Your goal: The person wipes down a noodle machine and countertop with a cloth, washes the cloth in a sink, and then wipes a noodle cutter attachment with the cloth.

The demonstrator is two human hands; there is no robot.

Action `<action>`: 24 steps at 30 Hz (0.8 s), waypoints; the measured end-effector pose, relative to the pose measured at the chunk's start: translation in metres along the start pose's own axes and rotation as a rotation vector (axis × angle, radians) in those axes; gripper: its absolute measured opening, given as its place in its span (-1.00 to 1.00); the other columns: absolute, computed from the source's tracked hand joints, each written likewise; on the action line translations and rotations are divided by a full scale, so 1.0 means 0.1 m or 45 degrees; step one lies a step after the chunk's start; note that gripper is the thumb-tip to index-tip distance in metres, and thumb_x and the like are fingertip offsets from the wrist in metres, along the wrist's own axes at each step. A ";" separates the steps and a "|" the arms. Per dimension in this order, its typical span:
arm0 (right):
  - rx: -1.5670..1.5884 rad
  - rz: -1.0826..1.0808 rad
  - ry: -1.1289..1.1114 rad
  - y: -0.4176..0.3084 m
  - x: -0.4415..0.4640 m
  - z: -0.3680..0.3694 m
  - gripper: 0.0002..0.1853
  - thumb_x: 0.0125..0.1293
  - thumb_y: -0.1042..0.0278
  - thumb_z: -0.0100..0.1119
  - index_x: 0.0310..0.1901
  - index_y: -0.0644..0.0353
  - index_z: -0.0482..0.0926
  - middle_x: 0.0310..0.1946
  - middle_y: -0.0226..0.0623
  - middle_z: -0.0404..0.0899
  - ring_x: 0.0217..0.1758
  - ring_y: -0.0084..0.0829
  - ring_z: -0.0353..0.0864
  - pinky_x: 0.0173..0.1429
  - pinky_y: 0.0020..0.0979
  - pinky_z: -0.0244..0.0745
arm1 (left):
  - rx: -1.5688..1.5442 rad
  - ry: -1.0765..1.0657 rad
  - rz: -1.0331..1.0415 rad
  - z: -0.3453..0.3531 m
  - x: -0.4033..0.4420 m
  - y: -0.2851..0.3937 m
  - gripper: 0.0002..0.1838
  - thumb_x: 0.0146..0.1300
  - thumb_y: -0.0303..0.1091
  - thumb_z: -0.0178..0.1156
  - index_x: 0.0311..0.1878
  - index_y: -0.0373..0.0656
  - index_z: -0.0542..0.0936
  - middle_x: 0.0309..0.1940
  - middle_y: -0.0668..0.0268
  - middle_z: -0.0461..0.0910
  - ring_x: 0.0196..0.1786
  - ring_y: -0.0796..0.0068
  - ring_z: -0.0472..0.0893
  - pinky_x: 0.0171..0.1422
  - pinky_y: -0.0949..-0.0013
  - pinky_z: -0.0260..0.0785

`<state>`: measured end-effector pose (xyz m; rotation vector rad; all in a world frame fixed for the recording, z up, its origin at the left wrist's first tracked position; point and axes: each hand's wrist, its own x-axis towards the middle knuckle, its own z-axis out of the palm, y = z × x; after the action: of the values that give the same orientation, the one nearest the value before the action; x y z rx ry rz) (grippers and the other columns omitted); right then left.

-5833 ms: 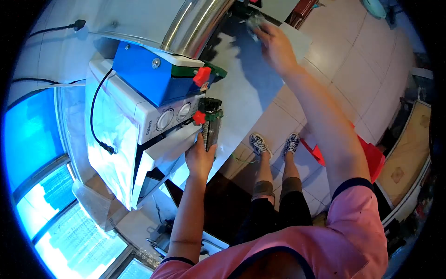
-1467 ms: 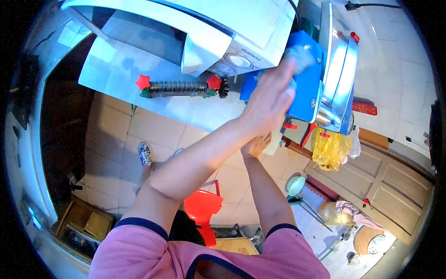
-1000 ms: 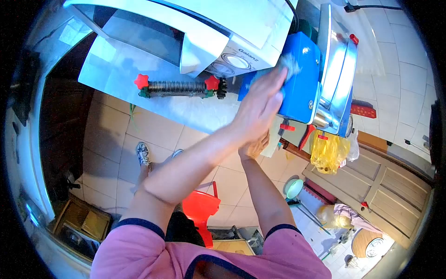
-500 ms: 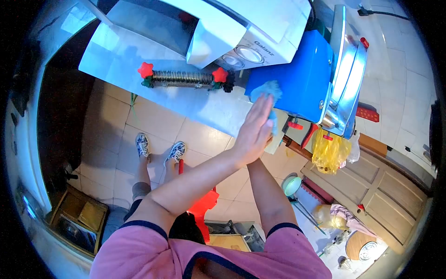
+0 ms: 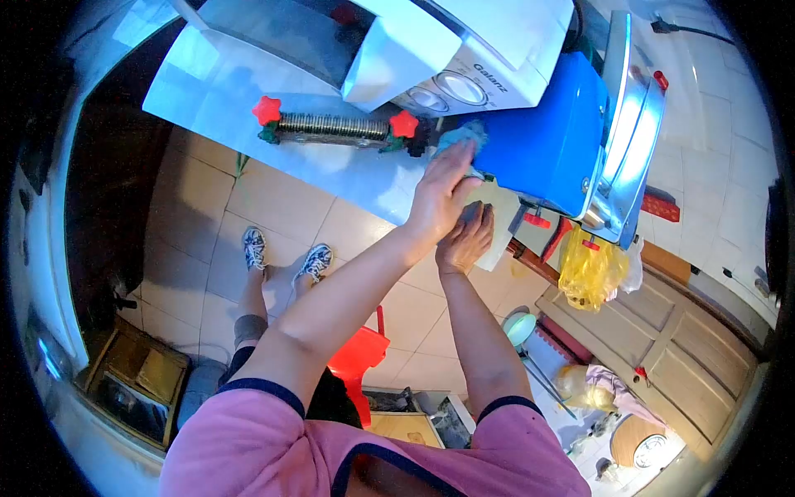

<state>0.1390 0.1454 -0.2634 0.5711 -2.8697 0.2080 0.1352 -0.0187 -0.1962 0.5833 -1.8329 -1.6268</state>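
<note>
A pale blue cloth [image 5: 465, 137] is under the fingers of my left hand [image 5: 439, 192], pressed at the lower left end of the blue machine housing [image 5: 542, 132]. My right hand [image 5: 465, 240] lies below it, fingers extended and apart on a pale board [image 5: 495, 217] at the table's edge. To the left, a ribbed metal roller assembly [image 5: 331, 127] with two red star knobs and a dark gear rests on the white tabletop [image 5: 306, 171]. The machine's shiny metal part [image 5: 625, 132] is on its right side.
A white Galanz appliance [image 5: 489, 70] with its door open stands behind the roller assembly. Yellow plastic bags [image 5: 590, 269] hang at the right. Below are a red chair [image 5: 358, 364], a green basin [image 5: 519, 329] and a wooden door [image 5: 662, 331].
The cloth and my left hand have come off the blue housing's top to its lower left end. My right hand, earlier mostly hidden, now shows. The roller assembly, once held, lies on the table.
</note>
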 end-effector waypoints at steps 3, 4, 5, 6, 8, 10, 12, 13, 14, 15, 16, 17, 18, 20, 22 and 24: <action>-0.038 -0.008 -0.022 -0.02 -0.03 -0.04 -0.42 0.40 0.13 -0.22 0.39 0.19 0.16 0.40 0.00 0.14 0.43 0.04 0.11 0.44 0.03 -0.04 | 0.011 -0.039 0.412 -0.11 0.15 0.24 -0.46 0.13 -0.42 0.29 0.22 -0.22 0.46 0.12 0.03 0.53 0.19 0.02 0.50 0.25 0.14 0.36; -0.039 -0.009 -0.039 0.01 -0.03 -0.02 -0.42 0.39 0.15 -0.19 0.39 0.20 0.16 0.40 -0.01 0.13 0.43 0.03 0.10 0.44 0.03 -0.05 | 0.056 -0.045 0.570 -0.12 0.23 0.16 -0.46 0.09 -0.41 0.32 0.19 -0.20 0.49 0.08 0.07 0.55 0.16 0.05 0.53 0.22 0.17 0.40; -0.037 -0.003 -0.055 0.03 -0.04 -0.01 -0.42 0.38 0.18 -0.17 0.40 0.21 0.16 0.40 -0.02 0.13 0.43 0.03 0.09 0.44 0.02 -0.06 | 0.102 -0.055 0.732 -0.15 0.27 0.10 -0.47 0.06 -0.41 0.34 0.16 -0.18 0.52 0.05 0.11 0.58 0.13 0.09 0.56 0.19 0.19 0.43; -0.026 0.019 -0.042 -0.03 -0.03 -0.04 -0.40 0.34 0.23 -0.12 0.39 0.22 0.16 0.41 -0.02 0.12 0.44 0.02 0.08 0.45 0.02 -0.08 | 0.094 -0.069 0.650 -0.17 0.29 0.04 -0.51 0.02 -0.46 0.37 0.09 -0.24 0.57 -0.01 0.08 0.61 0.06 0.03 0.60 0.14 0.20 0.45; -0.018 0.035 -0.050 -0.05 -0.03 -0.08 -0.41 0.35 0.23 -0.14 0.40 0.19 0.16 0.41 -0.05 0.13 0.44 0.00 0.08 0.46 -0.01 -0.08 | 0.117 -0.084 0.527 -0.14 0.15 -0.25 -0.50 0.04 -0.46 0.36 0.11 -0.24 0.55 -0.02 0.06 0.61 0.06 0.04 0.60 0.14 0.20 0.45; -0.012 0.042 -0.030 -0.06 0.00 -0.06 -0.42 0.37 0.22 -0.15 0.40 0.17 0.17 0.41 -0.08 0.13 0.45 -0.02 0.09 0.47 -0.03 -0.08 | 0.212 -0.052 0.348 -0.10 0.07 -0.33 -0.50 0.07 -0.49 0.35 0.14 -0.28 0.52 -0.01 0.02 0.60 0.08 0.06 0.59 0.13 0.20 0.45; -0.025 0.040 -0.031 -0.05 -0.02 -0.08 -0.43 0.37 0.21 -0.17 0.39 0.17 0.19 0.39 -0.07 0.16 0.44 -0.02 0.10 0.46 -0.03 -0.07 | 0.216 -0.019 0.312 -0.02 0.00 -0.28 -0.50 0.06 -0.50 0.35 0.13 -0.28 0.53 0.00 0.02 0.60 0.09 0.06 0.59 0.13 0.20 0.45; -0.029 0.050 -0.023 -0.03 -0.03 -0.08 -0.43 0.37 0.21 -0.17 0.39 0.17 0.19 0.39 -0.07 0.16 0.44 -0.02 0.10 0.46 -0.03 -0.07 | 0.227 0.029 0.272 -0.01 0.02 -0.17 -0.49 0.05 -0.51 0.36 0.13 -0.29 0.53 0.01 0.02 0.60 0.10 0.06 0.59 0.14 0.20 0.45; -0.003 0.031 -0.019 -0.02 -0.04 -0.07 -0.40 0.33 0.22 -0.13 0.39 0.18 0.18 0.39 -0.04 0.15 0.44 0.01 0.09 0.47 0.00 -0.08 | 0.226 0.021 0.282 0.00 0.05 -0.05 -0.49 0.05 -0.51 0.36 0.13 -0.29 0.53 0.01 0.02 0.60 0.10 0.06 0.59 0.14 0.20 0.45; 0.027 0.009 -0.014 -0.01 -0.03 -0.05 -0.38 0.28 0.23 -0.09 0.39 0.20 0.18 0.38 -0.01 0.15 0.43 0.04 0.08 0.47 0.03 -0.09 | 0.158 0.071 0.420 -0.02 0.12 0.13 -0.51 0.05 -0.52 0.36 0.11 -0.30 0.54 0.01 0.01 0.59 0.10 0.05 0.59 0.14 0.19 0.45; 0.032 0.020 -0.012 -0.03 -0.02 -0.04 -0.38 0.28 0.23 -0.09 0.39 0.20 0.18 0.38 -0.01 0.15 0.43 0.04 0.08 0.47 0.03 -0.09 | 0.090 0.114 0.550 -0.03 0.14 0.21 -0.52 0.05 -0.53 0.36 0.10 -0.31 0.54 0.02 0.00 0.59 0.10 0.04 0.58 0.15 0.18 0.44; 0.035 0.024 -0.010 -0.03 -0.03 -0.05 -0.38 0.28 0.23 -0.09 0.39 0.20 0.18 0.38 -0.01 0.15 0.43 0.04 0.09 0.47 0.03 -0.07 | 0.095 0.097 0.543 -0.05 0.13 0.19 -0.52 0.05 -0.53 0.36 0.10 -0.31 0.54 0.02 0.00 0.59 0.10 0.04 0.58 0.15 0.18 0.44; 0.042 0.021 -0.008 -0.03 -0.02 -0.07 -0.38 0.28 0.22 -0.09 0.38 0.20 0.19 0.37 -0.01 0.16 0.42 0.04 0.10 0.47 0.03 -0.06 | 0.111 0.067 0.569 -0.06 0.14 0.15 -0.52 0.05 -0.53 0.36 0.10 -0.31 0.54 0.02 -0.01 0.59 0.11 0.04 0.58 0.16 0.20 0.44; 0.034 0.014 0.008 -0.02 0.03 -0.05 -0.38 0.28 0.22 -0.09 0.38 0.21 0.19 0.37 0.00 0.17 0.42 0.04 0.11 0.46 0.02 -0.05 | 0.138 0.021 0.621 -0.04 0.21 0.03 -0.52 0.05 -0.54 0.36 0.10 -0.32 0.54 0.02 -0.02 0.59 0.12 0.04 0.58 0.18 0.22 0.44; -0.005 0.013 -0.008 -0.02 -0.03 -0.06 -0.39 0.29 0.20 -0.09 0.37 0.21 0.20 0.35 0.01 0.18 0.41 0.03 0.12 0.46 0.02 -0.05 | 0.083 0.029 0.227 0.00 0.03 -0.15 -0.52 0.06 -0.54 0.36 0.10 -0.33 0.54 0.02 0.00 0.60 0.14 0.06 0.58 0.18 0.26 0.43; 0.001 0.019 0.001 -0.05 -0.02 -0.08 -0.39 0.30 0.20 -0.08 0.37 0.21 0.21 0.35 0.01 0.18 0.41 0.03 0.12 0.46 0.02 -0.05 | 0.124 0.060 0.205 0.02 -0.03 -0.25 -0.51 0.06 -0.54 0.37 0.11 -0.33 0.54 0.03 0.01 0.59 0.15 0.08 0.57 0.18 0.27 0.44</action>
<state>0.1440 0.1428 -0.2556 0.5502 -2.8742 0.2119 0.1342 -0.0186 -0.2213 0.4980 -1.8817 -1.4140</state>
